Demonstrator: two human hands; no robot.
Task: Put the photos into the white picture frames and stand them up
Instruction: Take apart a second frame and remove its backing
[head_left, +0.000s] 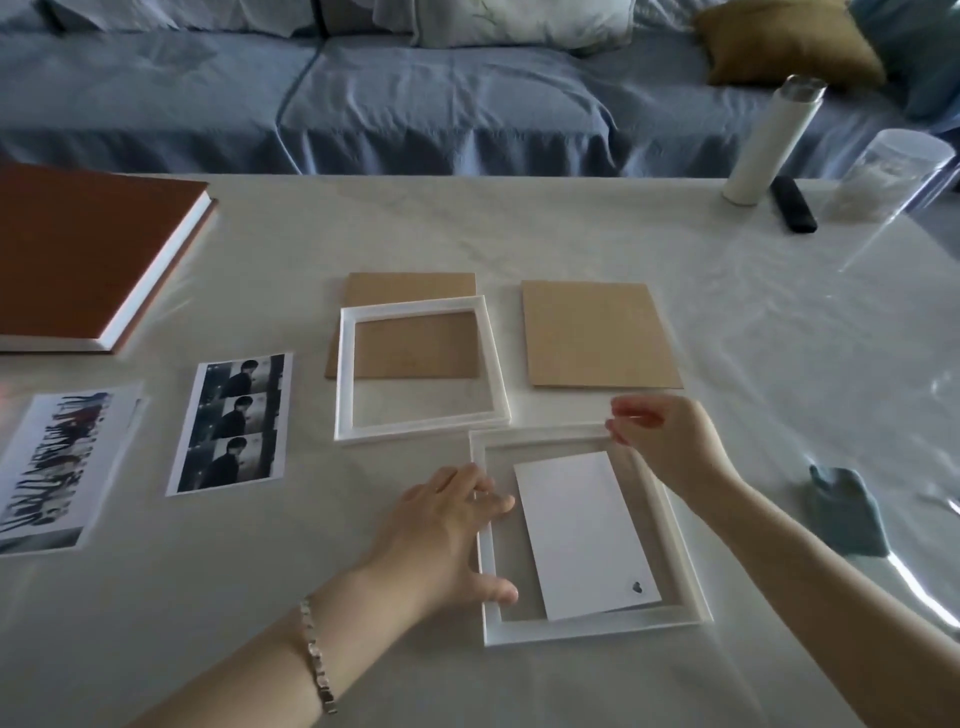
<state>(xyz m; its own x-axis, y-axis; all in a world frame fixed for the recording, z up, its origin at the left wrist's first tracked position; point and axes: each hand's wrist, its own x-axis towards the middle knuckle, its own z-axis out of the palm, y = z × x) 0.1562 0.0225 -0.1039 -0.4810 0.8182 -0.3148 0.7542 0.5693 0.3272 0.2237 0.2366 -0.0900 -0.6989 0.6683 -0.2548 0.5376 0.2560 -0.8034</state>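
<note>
A white picture frame (597, 626) lies flat near the front of the table, with a photo (582, 530) face down inside it, white back up. My left hand (452, 535) rests on the frame's left edge, fingers spread. My right hand (660, 436) hovers over the frame's far right corner with thumb and fingers pinched; whether it holds anything cannot be told. A second white frame (421, 431) lies empty just behind, partly over a brown backing board (415, 343). Another backing board (597, 332) lies to its right. Two photos lie face up at left: a black-and-white strip (231, 421) and a group picture (57, 467).
A large brown book (88, 244) sits at the back left. A white bottle (769, 140), a black remote (792, 202) and a clear plastic container (893, 171) stand at the back right. A blue-grey cloth (847, 509) lies at right. A blue sofa (415, 88) runs behind the table.
</note>
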